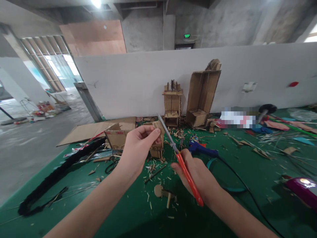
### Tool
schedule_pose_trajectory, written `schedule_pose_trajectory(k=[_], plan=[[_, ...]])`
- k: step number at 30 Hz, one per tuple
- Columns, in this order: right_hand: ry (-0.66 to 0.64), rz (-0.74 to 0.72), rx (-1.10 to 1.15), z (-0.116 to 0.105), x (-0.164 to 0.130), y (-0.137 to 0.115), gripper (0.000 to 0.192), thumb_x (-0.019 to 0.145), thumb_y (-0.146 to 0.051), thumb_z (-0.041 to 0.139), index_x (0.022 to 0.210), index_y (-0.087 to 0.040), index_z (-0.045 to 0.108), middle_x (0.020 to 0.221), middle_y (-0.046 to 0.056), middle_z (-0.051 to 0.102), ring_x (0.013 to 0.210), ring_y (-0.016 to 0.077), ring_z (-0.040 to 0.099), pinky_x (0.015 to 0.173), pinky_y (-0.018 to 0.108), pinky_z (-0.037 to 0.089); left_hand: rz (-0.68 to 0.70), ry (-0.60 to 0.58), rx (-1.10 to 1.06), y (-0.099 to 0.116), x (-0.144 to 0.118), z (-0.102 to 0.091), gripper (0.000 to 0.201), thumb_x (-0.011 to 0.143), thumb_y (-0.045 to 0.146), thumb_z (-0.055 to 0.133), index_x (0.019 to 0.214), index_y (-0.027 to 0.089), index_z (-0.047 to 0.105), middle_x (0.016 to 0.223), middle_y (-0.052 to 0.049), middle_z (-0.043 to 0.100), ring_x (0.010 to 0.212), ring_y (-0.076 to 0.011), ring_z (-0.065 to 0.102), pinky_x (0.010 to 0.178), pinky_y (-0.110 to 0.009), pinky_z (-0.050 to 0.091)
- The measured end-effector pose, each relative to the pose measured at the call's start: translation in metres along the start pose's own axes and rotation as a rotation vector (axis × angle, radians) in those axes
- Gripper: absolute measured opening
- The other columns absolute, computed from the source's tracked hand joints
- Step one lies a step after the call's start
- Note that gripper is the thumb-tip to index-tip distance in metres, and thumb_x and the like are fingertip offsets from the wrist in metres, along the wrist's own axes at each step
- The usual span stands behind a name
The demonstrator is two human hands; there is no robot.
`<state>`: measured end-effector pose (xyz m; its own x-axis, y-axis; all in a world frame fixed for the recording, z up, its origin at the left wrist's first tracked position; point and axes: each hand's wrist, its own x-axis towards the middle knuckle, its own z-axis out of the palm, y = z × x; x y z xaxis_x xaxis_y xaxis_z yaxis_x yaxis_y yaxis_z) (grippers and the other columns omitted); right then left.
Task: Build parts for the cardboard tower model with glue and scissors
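Gripping a cardboard piece in the left hand, right hand clenching orange scissors, risking nicked fingertips near the blades.

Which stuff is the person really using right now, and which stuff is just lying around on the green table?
In use:
- left hand pinching a small cardboard piece
- right hand holding red-handled scissors, blades at that piece

Lying about:
- blue glue gun with its black cord
- two cardboard models by the wall
- flat cardboard sheet
- long black braid
- cardboard scraps
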<state>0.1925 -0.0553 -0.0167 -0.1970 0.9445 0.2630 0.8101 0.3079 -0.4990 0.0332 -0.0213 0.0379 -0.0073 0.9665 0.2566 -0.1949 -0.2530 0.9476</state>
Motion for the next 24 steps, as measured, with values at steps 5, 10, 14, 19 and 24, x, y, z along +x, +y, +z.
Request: schedule_pose_trajectory(k=[5,10,14,19,24], plan=[[-0.003,0.000,0.165,0.002,-0.003,0.005,0.028,0.089,-0.050,0.040,0.085,-0.024,0.033,0.062,0.000,0.055,0.051,0.0186,0.055,0.047,0.026,0.035,-0.005,-0.003,-0.033,0.001,0.002,-0.002,0.016,0.075,0.025,0.068,0.074,0.016,0.055,0.068,0.002,0.056,0.063,-0.0097,0.056,0.058,-0.023,0.051],[-0.041,-0.085,0.289,-0.004,-0.003,0.014,0.038,0.088,-0.049,0.044,0.108,-0.020,0.032,0.073,0.002,0.058,0.062,0.0206,0.058,0.059,0.032,0.042,0.014,-0.030,-0.008,0.005,0.010,-0.010,0.015,0.077,0.026,0.066,0.079,0.018,0.053,0.078,-0.002,0.062,0.065,-0.0129,0.061,0.053,-0.024,0.050],[-0.092,-0.099,0.327,-0.006,-0.002,0.022,0.041,0.087,-0.047,0.047,0.113,-0.019,0.033,0.076,0.004,0.060,0.061,0.0205,0.058,0.060,0.034,0.042,0.052,-0.086,0.042,0.006,0.013,-0.016,0.015,0.078,0.028,0.066,0.078,0.016,0.058,0.066,0.001,0.058,0.055,-0.0085,0.054,0.048,-0.019,0.045],[-0.111,-0.141,0.374,-0.002,-0.006,0.020,0.038,0.087,-0.045,0.047,0.113,-0.019,0.035,0.078,0.005,0.059,0.065,0.0215,0.059,0.058,0.032,0.042,0.044,-0.126,-0.014,0.002,0.010,-0.013,0.015,0.078,0.027,0.066,0.073,0.014,0.061,0.066,0.001,0.059,0.053,-0.0067,0.053,0.050,-0.019,0.044],[-0.124,-0.138,0.388,-0.002,-0.010,0.009,0.039,0.086,-0.041,0.051,0.113,-0.020,0.033,0.080,0.005,0.061,0.065,0.0212,0.059,0.060,0.032,0.042,0.082,-0.141,0.007,-0.004,0.006,-0.011,0.015,0.079,0.027,0.065,0.072,0.015,0.062,0.063,0.001,0.057,0.052,-0.0062,0.051,0.050,-0.018,0.042]])
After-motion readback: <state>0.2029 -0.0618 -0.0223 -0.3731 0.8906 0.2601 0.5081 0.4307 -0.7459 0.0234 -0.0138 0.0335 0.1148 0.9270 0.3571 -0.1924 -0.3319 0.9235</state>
